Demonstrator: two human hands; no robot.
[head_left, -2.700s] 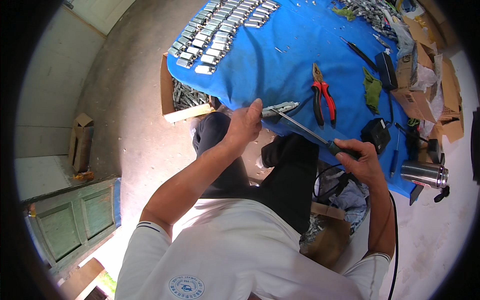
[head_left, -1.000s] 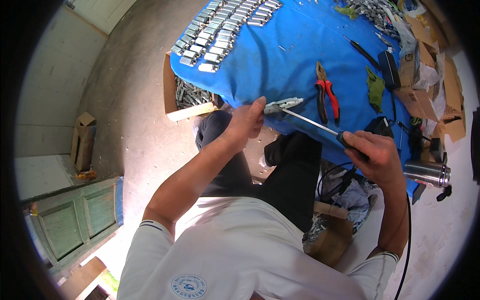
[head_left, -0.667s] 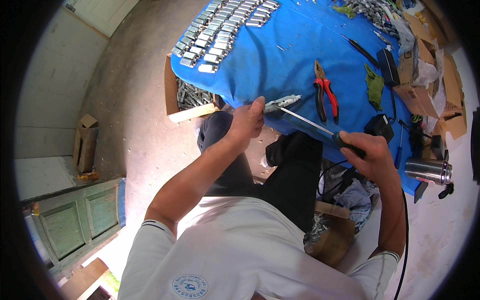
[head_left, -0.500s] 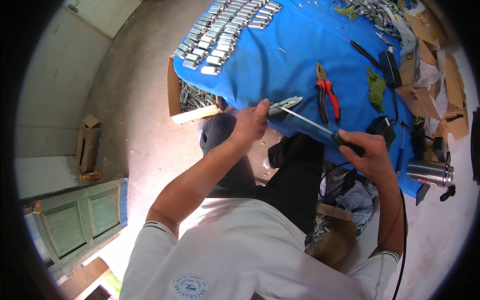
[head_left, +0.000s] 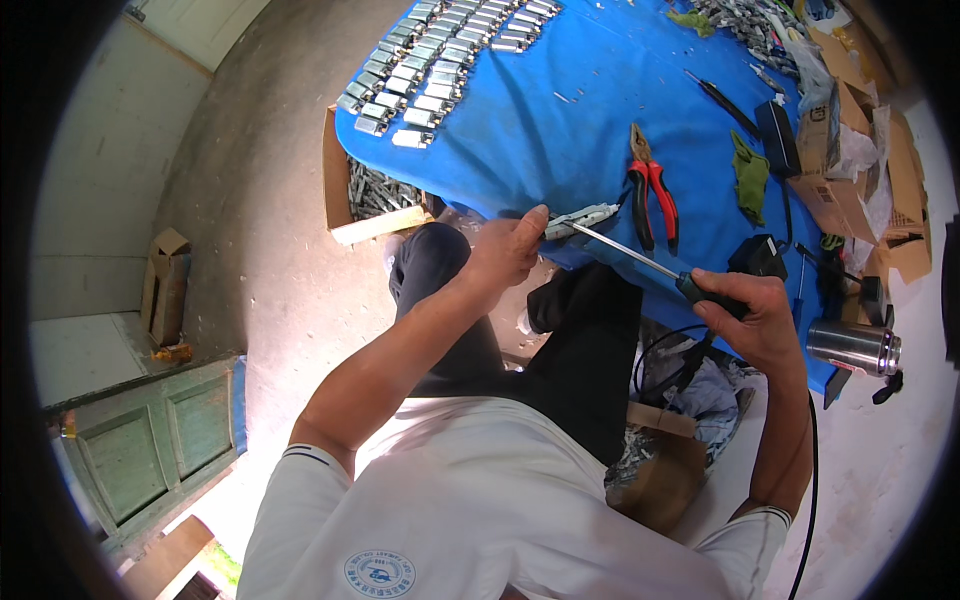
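Note:
My left hand is closed round one end of a slim grey metal part at the near edge of the blue-covered table, the thumb lying along its top. In my right hand is a screwdriver, gripped by its dark handle. Its long bright shaft slants up to the left, and the tip meets the grey part close to my left thumb. What the tip presses on is too small to make out. Just beyond, combination pliers with red and black handles lie on the cloth.
Rows of silver metal pieces cover the table's far left. A carton of grey parts stands below. Rightward lie a green cloth scrap, black power adapters, a steel flask and cardboard boxes.
My right hand has shifted slightly right and down with the screwdriver. The grey part and my left fingers have moved a little right, and the whole view has shifted slightly.

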